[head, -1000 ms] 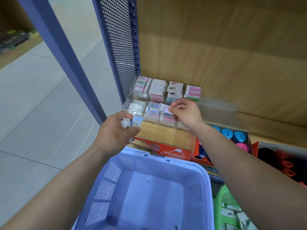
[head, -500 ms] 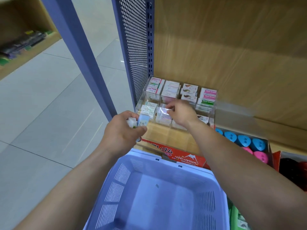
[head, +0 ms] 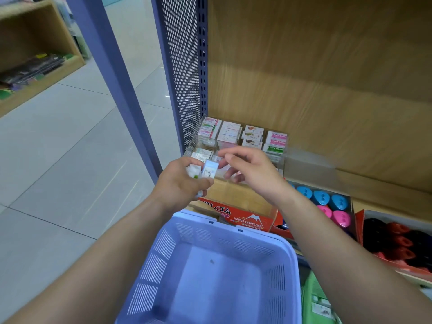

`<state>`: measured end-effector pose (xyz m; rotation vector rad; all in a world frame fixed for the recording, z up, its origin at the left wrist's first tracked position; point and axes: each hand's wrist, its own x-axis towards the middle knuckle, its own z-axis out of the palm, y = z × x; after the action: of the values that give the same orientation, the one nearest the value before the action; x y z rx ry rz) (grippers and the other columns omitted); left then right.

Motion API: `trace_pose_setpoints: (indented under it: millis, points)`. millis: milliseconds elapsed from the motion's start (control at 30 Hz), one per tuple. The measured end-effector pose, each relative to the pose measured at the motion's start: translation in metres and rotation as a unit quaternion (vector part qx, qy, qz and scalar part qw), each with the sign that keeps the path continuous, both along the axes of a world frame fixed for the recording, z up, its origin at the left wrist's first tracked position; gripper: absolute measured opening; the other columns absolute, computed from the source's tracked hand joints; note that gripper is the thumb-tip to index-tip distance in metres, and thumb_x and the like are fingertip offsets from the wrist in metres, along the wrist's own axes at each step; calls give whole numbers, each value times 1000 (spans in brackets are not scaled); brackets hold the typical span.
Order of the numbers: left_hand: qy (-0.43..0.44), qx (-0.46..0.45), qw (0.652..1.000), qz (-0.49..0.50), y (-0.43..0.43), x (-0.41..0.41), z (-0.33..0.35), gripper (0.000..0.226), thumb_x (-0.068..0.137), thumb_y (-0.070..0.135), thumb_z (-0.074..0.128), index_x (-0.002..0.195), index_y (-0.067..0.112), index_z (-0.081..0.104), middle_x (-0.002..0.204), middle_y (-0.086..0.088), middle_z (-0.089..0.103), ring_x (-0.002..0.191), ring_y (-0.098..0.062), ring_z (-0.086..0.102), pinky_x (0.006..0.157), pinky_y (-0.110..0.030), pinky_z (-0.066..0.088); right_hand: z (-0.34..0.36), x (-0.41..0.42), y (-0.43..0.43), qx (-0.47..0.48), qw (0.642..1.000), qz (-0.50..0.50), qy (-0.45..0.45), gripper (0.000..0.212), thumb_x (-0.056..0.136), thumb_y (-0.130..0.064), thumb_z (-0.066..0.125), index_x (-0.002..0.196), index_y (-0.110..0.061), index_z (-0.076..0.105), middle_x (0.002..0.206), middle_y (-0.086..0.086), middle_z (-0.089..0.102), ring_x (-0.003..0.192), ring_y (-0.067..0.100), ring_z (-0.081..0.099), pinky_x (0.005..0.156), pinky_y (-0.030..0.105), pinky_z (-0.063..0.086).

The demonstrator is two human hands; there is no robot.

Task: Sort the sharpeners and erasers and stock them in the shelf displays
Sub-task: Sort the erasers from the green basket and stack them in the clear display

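My left hand (head: pixel 181 183) grips a few small wrapped erasers (head: pixel 208 170), one light blue, held just in front of the clear eraser display (head: pixel 236 139). My right hand (head: pixel 251 170) hovers beside them with fingers relaxed and spread, holding nothing, its fingertips close to the blue eraser. The display holds stacks of erasers in several compartments at the shelf's left end. A red "Hard Eraser" box (head: pixel 245 218) lies below the display. Blue and pink sharpeners (head: pixel 327 204) fill a box to the right.
A lilac plastic basket (head: pixel 210 272) sits below my arms, nearly empty. A green basket (head: pixel 315 300) is at its right. Red and black sharpeners (head: pixel 397 242) fill a box far right. A perforated blue shelf post (head: pixel 182 66) stands left of the display.
My right hand has pulled back from the display's front row toward the erasers in my left hand and let go of what it pinched. The left hand stays put.
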<state>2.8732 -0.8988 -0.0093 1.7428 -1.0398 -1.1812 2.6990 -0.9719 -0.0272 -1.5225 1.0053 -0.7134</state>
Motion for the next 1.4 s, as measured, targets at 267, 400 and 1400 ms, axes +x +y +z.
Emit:
trace_pose_setpoints:
  millis: [267, 400, 1400]
  points:
    - [-2, -52, 996, -68, 11, -22, 10, 30, 82, 6, 81, 106, 15, 65, 75, -10, 68, 59, -18, 64, 62, -30, 54, 16, -22, 30, 84, 994, -21, -69, 10, 95, -8, 67, 102, -14, 66, 95, 7, 70, 83, 20, 69, 72, 33, 60]
    - [-12, -32, 999, -39, 13, -14, 8, 27, 83, 9, 81, 105, 12, 65, 78, -8, 66, 58, -15, 63, 55, -25, 56, 9, -48, 35, 158, 978, -95, -100, 9, 104, -13, 54, 108, -14, 62, 108, 15, 67, 87, 30, 73, 70, 43, 63]
    - [-52, -25, 997, 45, -5, 36, -9, 18, 82, 10, 80, 94, 18, 69, 84, -16, 70, 60, -18, 62, 68, -43, 61, -71, 85, -111, -50, 975, -147, 157, 11, 89, -19, 71, 94, -28, 73, 91, -4, 76, 82, 19, 73, 82, 42, 62]
